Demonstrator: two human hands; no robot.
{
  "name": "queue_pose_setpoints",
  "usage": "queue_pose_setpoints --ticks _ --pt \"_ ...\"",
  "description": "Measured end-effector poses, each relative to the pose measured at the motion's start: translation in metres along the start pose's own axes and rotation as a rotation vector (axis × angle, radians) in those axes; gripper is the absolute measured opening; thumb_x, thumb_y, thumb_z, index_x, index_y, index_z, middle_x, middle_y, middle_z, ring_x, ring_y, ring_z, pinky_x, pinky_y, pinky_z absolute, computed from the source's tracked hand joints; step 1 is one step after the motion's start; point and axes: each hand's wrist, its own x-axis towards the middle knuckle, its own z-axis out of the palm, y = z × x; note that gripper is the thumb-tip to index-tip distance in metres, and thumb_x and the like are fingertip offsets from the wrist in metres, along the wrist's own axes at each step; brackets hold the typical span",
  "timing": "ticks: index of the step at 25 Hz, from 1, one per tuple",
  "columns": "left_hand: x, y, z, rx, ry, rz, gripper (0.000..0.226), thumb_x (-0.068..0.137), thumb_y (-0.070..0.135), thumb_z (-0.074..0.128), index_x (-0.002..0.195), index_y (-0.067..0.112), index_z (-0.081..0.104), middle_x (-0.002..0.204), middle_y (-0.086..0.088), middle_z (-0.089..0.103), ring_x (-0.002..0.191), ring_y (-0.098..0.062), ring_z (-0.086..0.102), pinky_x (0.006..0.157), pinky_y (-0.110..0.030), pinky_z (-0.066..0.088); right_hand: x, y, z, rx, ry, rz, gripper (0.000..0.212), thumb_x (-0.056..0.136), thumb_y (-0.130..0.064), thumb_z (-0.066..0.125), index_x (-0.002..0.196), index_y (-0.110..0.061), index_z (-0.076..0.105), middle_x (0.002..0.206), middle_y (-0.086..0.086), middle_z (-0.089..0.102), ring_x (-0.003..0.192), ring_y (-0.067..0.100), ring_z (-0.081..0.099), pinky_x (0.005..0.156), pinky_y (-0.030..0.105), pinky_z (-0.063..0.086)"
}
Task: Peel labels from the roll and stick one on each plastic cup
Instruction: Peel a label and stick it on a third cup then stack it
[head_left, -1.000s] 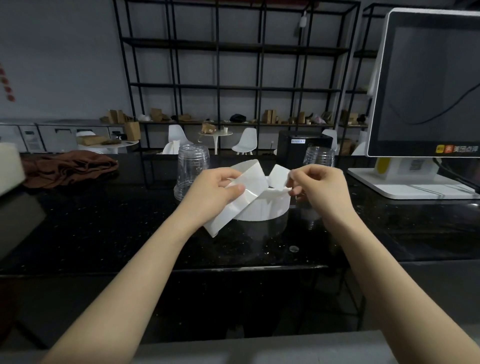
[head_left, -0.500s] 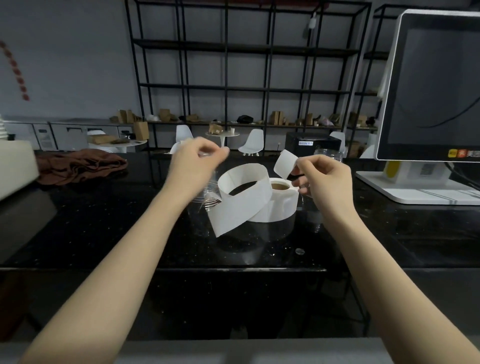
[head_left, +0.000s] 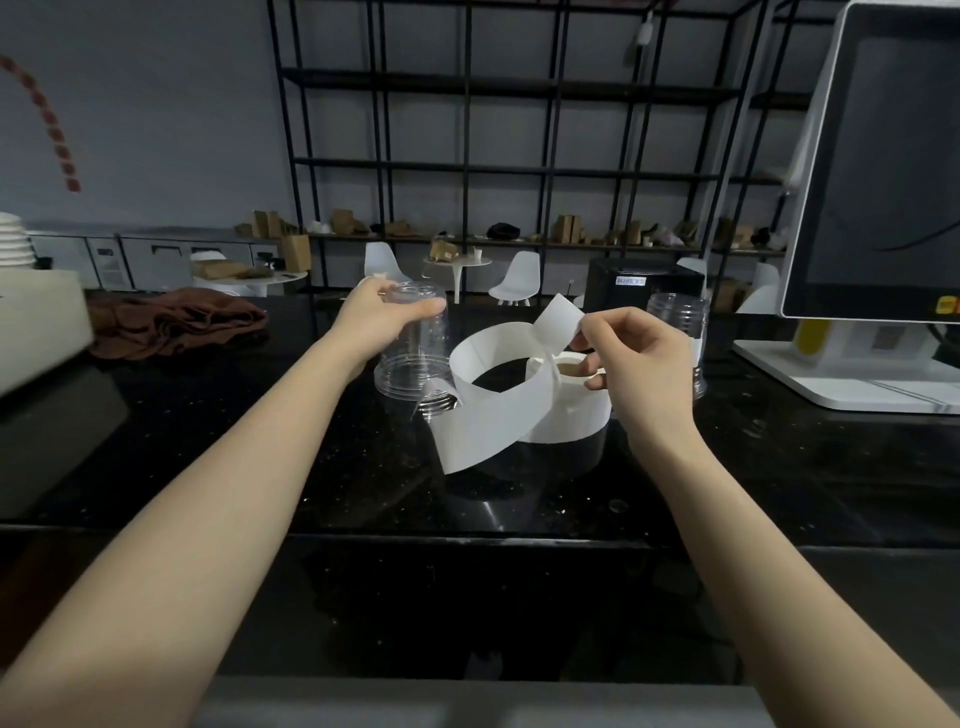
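My left hand gripping upturned clear plastic cup, right hand pinching peeled white paper label, white label roll beside

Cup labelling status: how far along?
Done: the clear plastic cup at far right seems to carry a white patch, likely a label. In hand: the right hand pinches a peeled white paper label above the white label roll; the left hand grips an upturned clear plastic cup with no label visible. Left: stick this label on that cup.

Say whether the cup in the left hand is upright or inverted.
Inverted: left hand grips the cup by its closed base, ribbed rim down.
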Motion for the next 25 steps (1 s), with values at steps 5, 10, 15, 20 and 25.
queue_pose_setpoints --ticks 5,10,15,20,25 --pt "-0.003 0.014 -0.006 -0.059 0.064 0.051 0.047 0.076 0.038 0.069 0.108 0.010 0.050 0.093 0.007 0.055 0.082 -0.006 0.053 0.061 -0.016 0.038 0.000 0.001 -0.001 -0.008 -0.001 -0.003 0.013 0.084 -0.007 0.056 0.077 -0.010 0.067 0.064 -0.005 0.063 0.044 -0.002 0.054 0.046 0.014 0.046" --pt "0.003 0.027 -0.017 -0.096 0.136 0.120 0.068 0.073 0.046 0.068 0.126 0.012 0.045 0.123 -0.002 0.054 0.106 -0.017 0.054 0.082 -0.027 0.042 -0.001 0.000 -0.001 -0.014 -0.006 -0.020 0.013 0.084 -0.007 0.055 0.078 -0.009 0.066 0.063 -0.007 0.063 0.044 -0.001 0.054 0.045 0.014 0.046" --pt "-0.006 0.049 -0.021 -0.214 0.158 0.255 0.063 0.066 0.047 0.071 0.116 0.016 0.047 0.117 0.000 0.058 0.110 -0.017 0.058 0.100 -0.043 0.044 -0.001 -0.001 -0.002 0.002 0.026 -0.056 0.015 0.085 -0.007 0.055 0.076 -0.011 0.065 0.065 -0.004 0.063 0.043 0.000 0.054 0.045 0.015 0.045" --pt "-0.026 0.071 -0.013 -0.308 0.033 0.325 0.047 0.068 0.046 0.068 0.103 0.022 0.047 0.113 -0.002 0.061 0.102 -0.015 0.062 0.091 -0.033 0.048 -0.002 -0.001 -0.002 -0.003 0.096 -0.143 0.014 0.086 -0.007 0.057 0.074 -0.008 0.064 0.061 -0.004 0.060 0.045 0.001 0.053 0.047 0.015 0.046" --pt "-0.067 0.066 0.015 -0.363 -0.156 0.175 0.047 0.082 0.038 0.060 0.117 0.012 0.042 0.098 -0.001 0.055 0.087 -0.020 0.064 0.086 -0.034 0.054 -0.005 -0.006 -0.003 -0.279 0.280 -0.589 0.013 0.085 -0.007 0.060 0.072 -0.006 0.065 0.063 -0.001 0.063 0.059 0.004 0.055 0.055 0.016 0.046"
